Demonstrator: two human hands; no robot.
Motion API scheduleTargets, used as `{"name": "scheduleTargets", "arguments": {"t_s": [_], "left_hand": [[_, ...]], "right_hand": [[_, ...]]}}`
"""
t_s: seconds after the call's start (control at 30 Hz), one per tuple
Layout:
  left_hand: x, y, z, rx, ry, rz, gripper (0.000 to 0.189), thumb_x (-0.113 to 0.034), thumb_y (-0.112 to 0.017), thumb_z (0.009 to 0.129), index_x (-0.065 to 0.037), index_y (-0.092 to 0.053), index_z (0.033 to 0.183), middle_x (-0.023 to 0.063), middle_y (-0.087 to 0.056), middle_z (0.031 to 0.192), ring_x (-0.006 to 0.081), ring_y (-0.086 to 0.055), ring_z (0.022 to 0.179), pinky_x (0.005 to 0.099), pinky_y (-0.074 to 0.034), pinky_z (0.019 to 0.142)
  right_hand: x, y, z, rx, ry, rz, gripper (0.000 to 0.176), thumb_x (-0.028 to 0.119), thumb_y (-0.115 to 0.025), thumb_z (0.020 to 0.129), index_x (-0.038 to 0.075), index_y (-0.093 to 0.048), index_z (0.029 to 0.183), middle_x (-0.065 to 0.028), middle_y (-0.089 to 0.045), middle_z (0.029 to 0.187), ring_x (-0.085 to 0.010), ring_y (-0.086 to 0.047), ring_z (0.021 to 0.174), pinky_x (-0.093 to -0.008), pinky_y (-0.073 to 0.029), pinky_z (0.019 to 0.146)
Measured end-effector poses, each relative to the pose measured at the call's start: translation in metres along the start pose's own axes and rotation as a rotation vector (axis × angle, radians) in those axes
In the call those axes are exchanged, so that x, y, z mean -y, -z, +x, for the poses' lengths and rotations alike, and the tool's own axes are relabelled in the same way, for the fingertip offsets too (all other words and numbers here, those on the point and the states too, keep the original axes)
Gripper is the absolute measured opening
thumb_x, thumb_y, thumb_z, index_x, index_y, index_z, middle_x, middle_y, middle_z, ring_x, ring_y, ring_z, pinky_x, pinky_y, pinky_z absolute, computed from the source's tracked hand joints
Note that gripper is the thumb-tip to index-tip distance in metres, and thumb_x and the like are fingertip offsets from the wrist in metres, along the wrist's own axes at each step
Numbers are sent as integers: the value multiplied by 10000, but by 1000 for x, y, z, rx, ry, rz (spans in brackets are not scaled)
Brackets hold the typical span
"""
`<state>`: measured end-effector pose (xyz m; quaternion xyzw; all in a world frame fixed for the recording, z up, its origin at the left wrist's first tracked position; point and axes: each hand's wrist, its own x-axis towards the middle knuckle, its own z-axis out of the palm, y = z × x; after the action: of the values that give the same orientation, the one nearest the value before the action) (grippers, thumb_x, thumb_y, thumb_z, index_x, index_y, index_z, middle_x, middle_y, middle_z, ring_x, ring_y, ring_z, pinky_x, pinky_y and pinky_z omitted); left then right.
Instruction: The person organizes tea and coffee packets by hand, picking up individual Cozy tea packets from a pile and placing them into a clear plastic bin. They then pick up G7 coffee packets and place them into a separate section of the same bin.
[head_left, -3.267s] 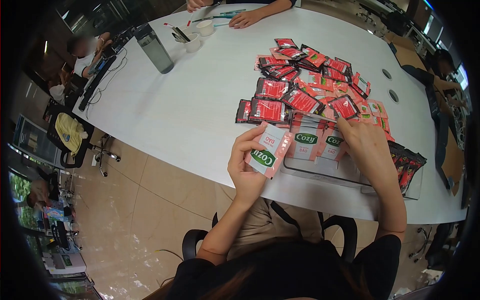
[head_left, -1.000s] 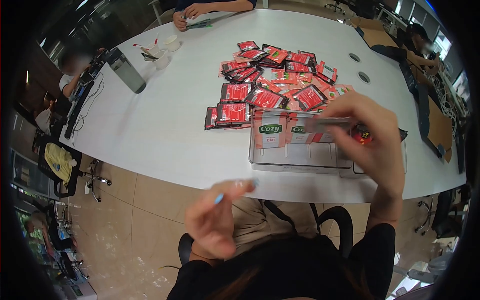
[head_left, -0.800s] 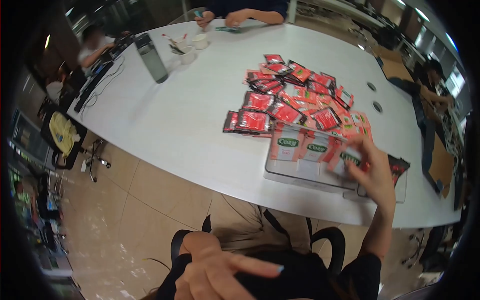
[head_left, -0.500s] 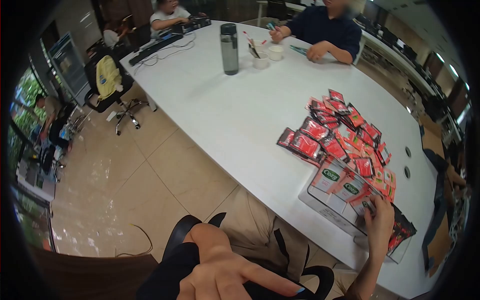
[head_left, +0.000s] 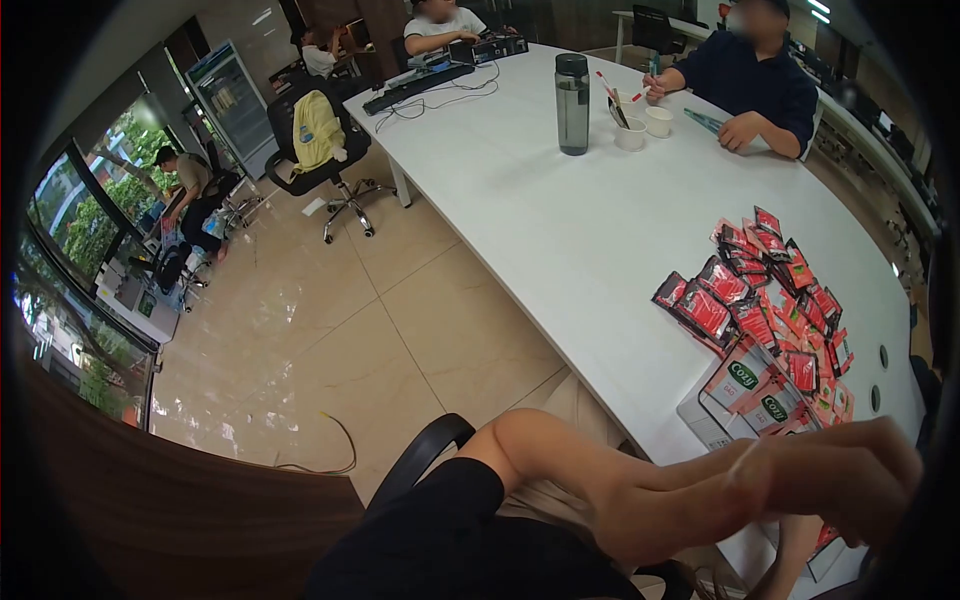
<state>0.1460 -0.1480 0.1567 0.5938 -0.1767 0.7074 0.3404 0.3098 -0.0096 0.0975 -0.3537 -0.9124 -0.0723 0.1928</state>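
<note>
My left hand [head_left: 840, 480] reaches across to the right, close to the camera, its fingers bent downward and blurred. It passes in front of a box [head_left: 705, 428] at the table's near edge and hides much of it. Upright in the box are light pink packets [head_left: 742, 376] labelled "Cozy". Below my left hand, only the wrist and forearm of my right hand [head_left: 795, 550] show beside the box; its fingers are hidden. Beyond the box lies a loose pile of red and black sachets [head_left: 705, 315].
On the white table [head_left: 560, 240] stand a grey bottle [head_left: 573, 105] and paper cups [head_left: 629, 136] with pens. A person in dark clothing [head_left: 770, 75] sits across, holding something small. A keyboard [head_left: 420, 90] with cables lies farther left. An office chair [head_left: 318, 135] stands on the tiled floor.
My left hand has swung from the lower middle to the right, over the box. My right hand, earlier gripping a packet in the box, is now mostly covered. The view has turned left.
</note>
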Motion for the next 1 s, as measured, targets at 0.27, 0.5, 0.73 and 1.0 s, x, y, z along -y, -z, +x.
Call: {"name": "scheduleTargets", "arguments": {"t_s": [0.27, 0.5, 0.73, 1.0], "left_hand": [[46, -5, 10, -79, 138, -297, 743, -575, -214, 969, 55, -404, 1315, 169, -439, 1310, 223, -465, 1146, 337, -378, 910], [77, -2, 17, -53, 202, -411, 744, -586, -208, 968, 49, -439, 1281, 165, -490, 1251, 207, -513, 1074, 315, -414, 864], [89, -10, 22, -50, 233, -505, 749, -597, -202, 966, 43, -473, 1246, 160, -540, 1193, 191, -562, 1002, 293, -450, 819], [87, -31, 22, -73, 249, -748, 759, -610, -195, 965, 36, -513, 1207, 154, -598, 1125, 172, -617, 920, 269, -491, 767]], "right_hand": [[5, 11, 4, 218, 29, -8, 290, 219, -681, 748, 42, -609, 966, -127, -607, 851, -324, -593, 836, -417, -463, 703], [8, 1, 5, 286, 47, -18, 349, 367, -684, 802, 57, -634, 954, -135, -627, 818, -329, -624, 787, -426, -480, 663], [8, -12, 1, 310, 55, -34, 462, 492, -685, 769, 73, -645, 961, -131, -656, 830, -323, -641, 786, -440, -492, 651], [-3, -26, -1, 329, 15, 104, 409, 418, -683, 789, 39, -639, 937, -157, -639, 800, -356, -618, 732, -440, -464, 633]]}}
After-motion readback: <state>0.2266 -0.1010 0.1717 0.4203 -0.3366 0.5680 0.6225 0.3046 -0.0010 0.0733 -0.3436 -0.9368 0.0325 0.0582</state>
